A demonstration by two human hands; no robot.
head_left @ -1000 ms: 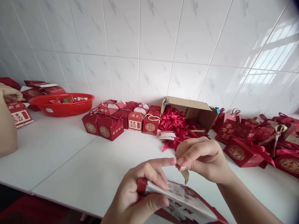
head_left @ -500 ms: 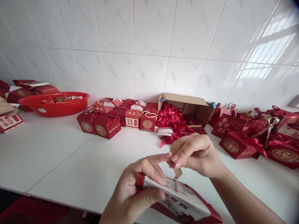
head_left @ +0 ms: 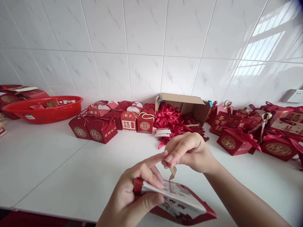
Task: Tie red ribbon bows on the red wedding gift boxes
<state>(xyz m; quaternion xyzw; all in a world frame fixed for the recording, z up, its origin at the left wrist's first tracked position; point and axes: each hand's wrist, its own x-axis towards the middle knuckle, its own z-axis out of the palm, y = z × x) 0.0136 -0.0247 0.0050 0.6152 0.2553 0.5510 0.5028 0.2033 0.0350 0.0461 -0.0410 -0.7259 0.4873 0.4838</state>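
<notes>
A flat red and white printed paper piece (head_left: 184, 201), like a folded gift box or bag, is tilted near the table's front edge. My left hand (head_left: 134, 192) grips its left end between thumb and fingers, with the index finger stretched toward my right hand. Just above the piece, my right hand (head_left: 187, 153) pinches a small tan strip (head_left: 173, 172), whose lower end hangs at the top edge of the printed piece. What the strip is made of I cannot tell.
Against the tiled wall stand assembled red gift boxes (head_left: 101, 129), a red plastic basin (head_left: 56, 113) with small packets, and an open cardboard box (head_left: 184, 99) spilling red ribbons (head_left: 168, 115). Ribboned red boxes (head_left: 233, 142) crowd the right side. White cards (head_left: 162, 132) lie by the ribbons.
The view has turned slightly right, so everything appears shifted left. Both hands keep nearly the same pose, still holding the printed piece and the strip.
</notes>
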